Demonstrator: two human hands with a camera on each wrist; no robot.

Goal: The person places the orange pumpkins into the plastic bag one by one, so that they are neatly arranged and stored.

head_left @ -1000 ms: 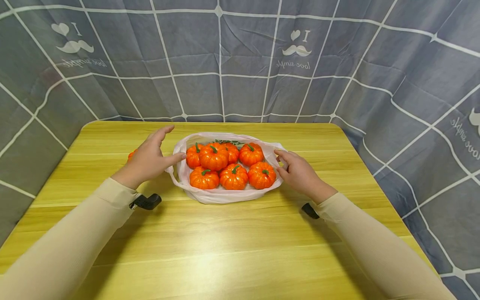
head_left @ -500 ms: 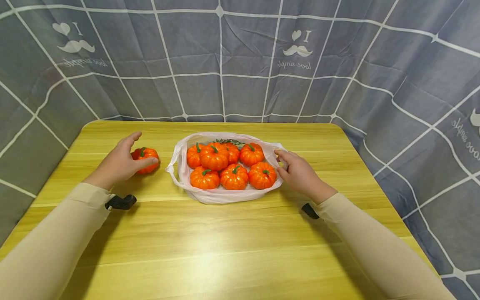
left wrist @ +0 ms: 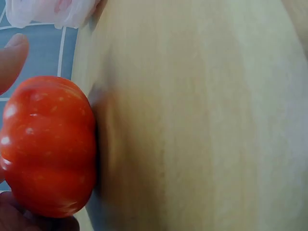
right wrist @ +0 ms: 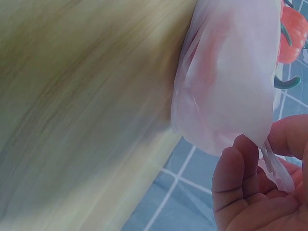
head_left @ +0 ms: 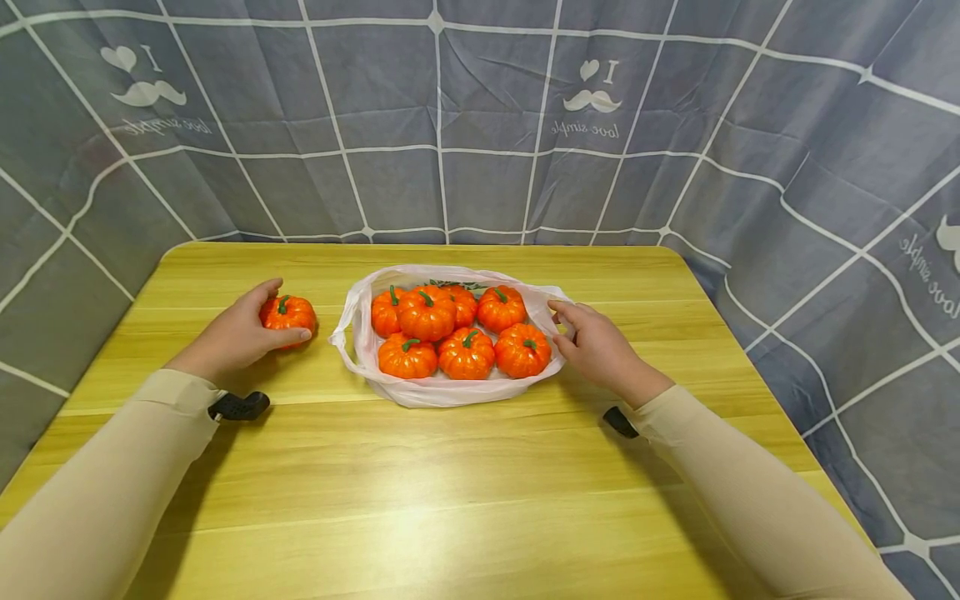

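An orange pumpkin (head_left: pixel 289 314) with a green stem rests on the table at the left. My left hand (head_left: pixel 238 332) has its fingers curled round the far and left sides, and its thumb lies along the near side. In the left wrist view the thumb tip stands slightly off the pumpkin (left wrist: pixel 52 147). A thin whitish plastic bag (head_left: pixel 442 395) lies spread wide at the centre, holding several more pumpkins (head_left: pixel 467 353). My right hand (head_left: pixel 600 346) pinches the bag's right edge; the right wrist view shows a fold of the bag (right wrist: pixel 226 96) between thumb and fingers.
The wooden table (head_left: pixel 450 492) has rounded far corners. A grey curtain (head_left: pixel 495 108) with white grid lines hangs behind it and on both sides. Small dark leaves (head_left: pixel 456 285) show at the bag's far rim. A black wrist device (head_left: pixel 240 406) sits at my left cuff.
My left hand has moved left from beside the bag to the lone pumpkin, and its fingers have come down round it. My right hand and the bag stay where they were.
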